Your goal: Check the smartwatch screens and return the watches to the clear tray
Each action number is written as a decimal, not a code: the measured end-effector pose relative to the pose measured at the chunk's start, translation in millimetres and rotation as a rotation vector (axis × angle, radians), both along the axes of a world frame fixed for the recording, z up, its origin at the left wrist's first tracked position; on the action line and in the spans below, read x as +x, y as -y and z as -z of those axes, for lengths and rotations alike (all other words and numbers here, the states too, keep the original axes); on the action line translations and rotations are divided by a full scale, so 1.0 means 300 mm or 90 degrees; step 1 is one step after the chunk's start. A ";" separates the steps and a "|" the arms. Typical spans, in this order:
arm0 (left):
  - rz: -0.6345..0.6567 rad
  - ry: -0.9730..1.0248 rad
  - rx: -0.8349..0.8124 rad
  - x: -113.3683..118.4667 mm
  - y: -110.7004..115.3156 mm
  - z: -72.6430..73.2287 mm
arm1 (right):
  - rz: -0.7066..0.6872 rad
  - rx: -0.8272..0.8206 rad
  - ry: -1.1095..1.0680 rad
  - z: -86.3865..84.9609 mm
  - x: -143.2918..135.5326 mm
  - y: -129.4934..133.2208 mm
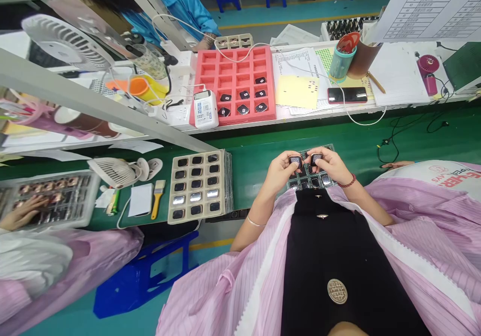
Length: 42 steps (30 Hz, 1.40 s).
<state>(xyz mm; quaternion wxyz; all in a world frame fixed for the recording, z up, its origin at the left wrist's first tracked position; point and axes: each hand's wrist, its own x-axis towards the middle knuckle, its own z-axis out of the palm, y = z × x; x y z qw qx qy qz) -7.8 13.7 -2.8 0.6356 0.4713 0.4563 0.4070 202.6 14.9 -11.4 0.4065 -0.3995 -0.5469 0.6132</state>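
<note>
My left hand pinches a small square watch-like device with a lit screen. Another such device, also showing a pattern on its face, is held between the thumb and fingers of my right hand. The two devices are close side by side but apart. Beneath both hands lies a clear compartment tray with dark square pieces in it, partly hidden by the hands. To the left, a stack of beige trays holds several square devices in rows.
On the shelf are a red foam tray, white charger, phone and cup. A brush and small fan lie left. A co-worker's hand is far left; another person sits right.
</note>
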 end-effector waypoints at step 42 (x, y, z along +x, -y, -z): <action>-0.021 0.018 0.071 0.013 0.009 -0.010 | 0.014 -0.006 0.012 -0.021 -0.004 0.019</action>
